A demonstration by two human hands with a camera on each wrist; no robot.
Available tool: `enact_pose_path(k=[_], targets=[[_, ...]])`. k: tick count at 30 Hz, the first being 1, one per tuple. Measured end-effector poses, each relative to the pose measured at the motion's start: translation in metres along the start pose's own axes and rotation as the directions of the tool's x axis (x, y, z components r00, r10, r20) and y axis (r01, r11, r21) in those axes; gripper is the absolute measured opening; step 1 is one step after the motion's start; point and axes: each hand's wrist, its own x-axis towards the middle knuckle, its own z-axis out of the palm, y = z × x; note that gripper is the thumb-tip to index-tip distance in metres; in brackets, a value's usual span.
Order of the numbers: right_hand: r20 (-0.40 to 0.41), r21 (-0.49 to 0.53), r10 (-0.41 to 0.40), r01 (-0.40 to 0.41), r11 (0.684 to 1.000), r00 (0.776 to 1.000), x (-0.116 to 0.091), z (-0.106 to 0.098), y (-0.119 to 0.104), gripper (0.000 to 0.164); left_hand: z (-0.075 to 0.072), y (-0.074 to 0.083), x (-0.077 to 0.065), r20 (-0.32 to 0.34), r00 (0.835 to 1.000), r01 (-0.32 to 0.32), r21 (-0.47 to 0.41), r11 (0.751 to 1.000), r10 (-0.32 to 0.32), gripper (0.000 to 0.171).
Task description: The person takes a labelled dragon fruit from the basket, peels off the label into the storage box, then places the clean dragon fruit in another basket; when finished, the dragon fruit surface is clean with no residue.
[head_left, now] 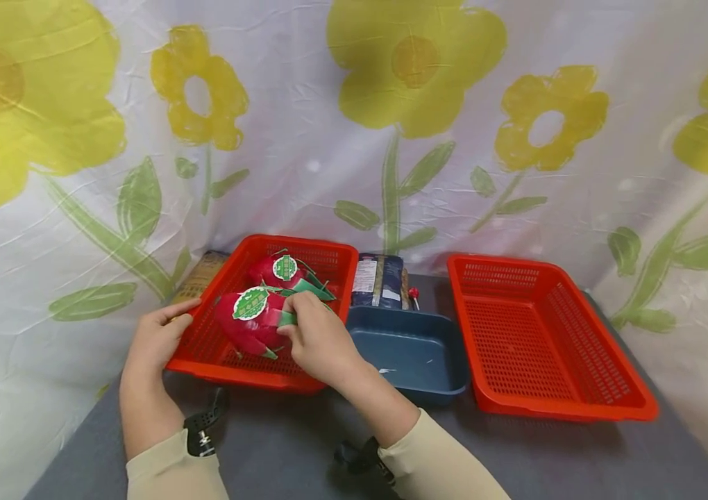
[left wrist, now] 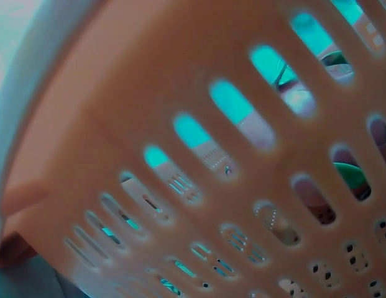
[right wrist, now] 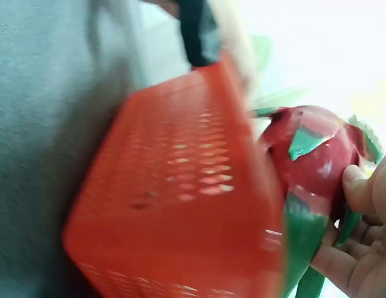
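Thumb and fingers of my right hand (head_left: 319, 340) pinch the leafy end of a dragon fruit (head_left: 232, 326), pink-red with green tips and a round green-and-white label. In the right wrist view this dragon fruit (right wrist: 323, 155) shows above the rim of the left red basket (head_left: 238, 375). Another labelled dragon fruit (head_left: 260, 272) lies behind it in the same basket. My left hand (head_left: 155, 340) grips the basket's left rim. The left wrist view is filled by the slotted basket wall (left wrist: 149, 93), with that hand hidden.
Right of this basket stands a dark blue tray (head_left: 369, 316), then a second red basket (head_left: 504, 403). Behind the tray are a dark blue packet (head_left: 391, 274) and a red lollipop (head_left: 414, 293). A brown packet (head_left: 207, 271) lies beyond the left basket. A flowered curtain (head_left: 291, 173) hangs behind.
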Motion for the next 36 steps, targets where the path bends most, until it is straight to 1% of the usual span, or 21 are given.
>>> enact_pose_path(k=[5, 9, 15, 19, 23, 27, 30, 33, 34, 36], targets=[[-0.033, 0.019, -0.008, 0.008, 1.0, 0.999, -0.011, -0.036, -0.005, 0.023, 0.0, 0.0, 0.0, -0.006, 1.0, 0.002, 0.003, 1.0, -0.002, 0.044], [-0.069, 0.043, -0.015, 0.018, 0.999, 0.998, -0.026, -0.069, -0.004, 0.026, 0.001, 0.001, -0.001, -0.014, 1.0, -0.007, 0.012, 1.0, 0.007, 0.043], [-0.125, 0.028, -0.038, 0.042, 0.999, 0.991, -0.06, -0.112, 0.005, 0.031, 0.001, 0.001, -0.002, -0.012, 1.0, 0.002, 0.003, 1.0, -0.002, 0.044], [-0.131, 0.041, -0.022, 0.027, 0.999, 0.991, -0.088, -0.129, 0.012, 0.036, 0.0, 0.001, -0.002, -0.012, 1.0, 0.011, 0.0, 1.0, -0.011, 0.045], [-0.089, 0.09, 0.017, -0.009, 0.996, 0.996, -0.116, -0.136, 0.018, 0.037, 0.0, 0.001, -0.001, -0.011, 1.0, 0.019, -0.011, 1.0, -0.019, 0.045], [-0.037, 0.137, 0.033, -0.028, 0.99, 0.999, -0.146, -0.135, 0.026, 0.036, 0.0, 0.001, 0.0, -0.011, 1.0, 0.004, -0.023, 1.0, -0.004, 0.044], [-0.011, 0.151, 0.01, -0.008, 0.988, 1.0, -0.166, -0.127, 0.036, 0.034, 0.0, 0.001, 0.0, -0.011, 1.0, -0.003, -0.026, 1.0, 0.003, 0.044], [0.031, 0.158, 0.01, -0.015, 0.987, 0.999, -0.181, -0.115, 0.048, 0.031, 0.0, 0.002, -0.001, -0.01, 1.0, 0.007, -0.021, 1.0, -0.007, 0.044], [0.045, 0.154, 0.016, -0.023, 0.988, 0.999, -0.184, -0.11, 0.053, 0.03, 0.0, 0.002, -0.002, -0.008, 1.0, 0.013, -0.024, 1.0, -0.013, 0.044], [0.084, 0.154, 0.057, -0.069, 0.986, 0.995, -0.189, -0.101, 0.062, 0.027, -0.001, 0.003, -0.002, -0.004, 1.0, 0.024, -0.024, 0.999, -0.024, 0.045]])
